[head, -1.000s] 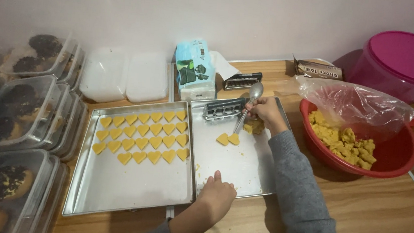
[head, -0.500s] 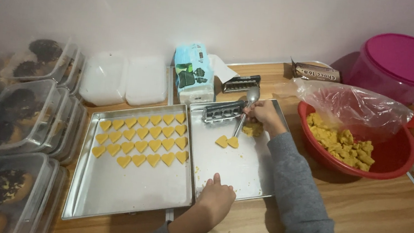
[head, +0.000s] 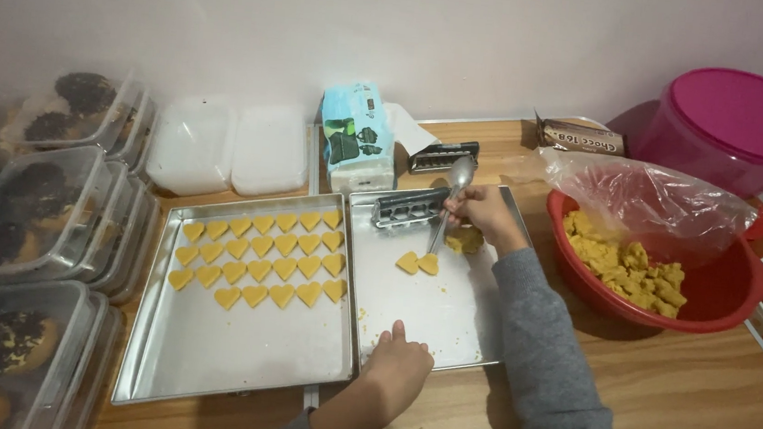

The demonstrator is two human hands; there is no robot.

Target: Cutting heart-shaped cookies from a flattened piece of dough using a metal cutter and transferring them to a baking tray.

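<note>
My right hand (head: 483,212) had a closed grip on a spoon (head: 449,197), its tip at two heart-shaped dough pieces (head: 419,264). My left hand (head: 396,365) lay flat and open on the smaller tray (head: 446,317), holding nothing.

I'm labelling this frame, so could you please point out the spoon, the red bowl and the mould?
spoon (head: 461,174), head view, on its bowl.
red bowl (head: 714,303), head view, on its inner wall.
mould (head: 408,208), head view, on its middle.

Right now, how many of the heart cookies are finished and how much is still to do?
Done: four rows of heart-shaped dough pieces fill the upper part of the left tray. In hand: the right hand works a spoon by a dough lump and two hearts on the right tray, steadied by the left hand. Left: plenty of dough in the red bowl.
</note>
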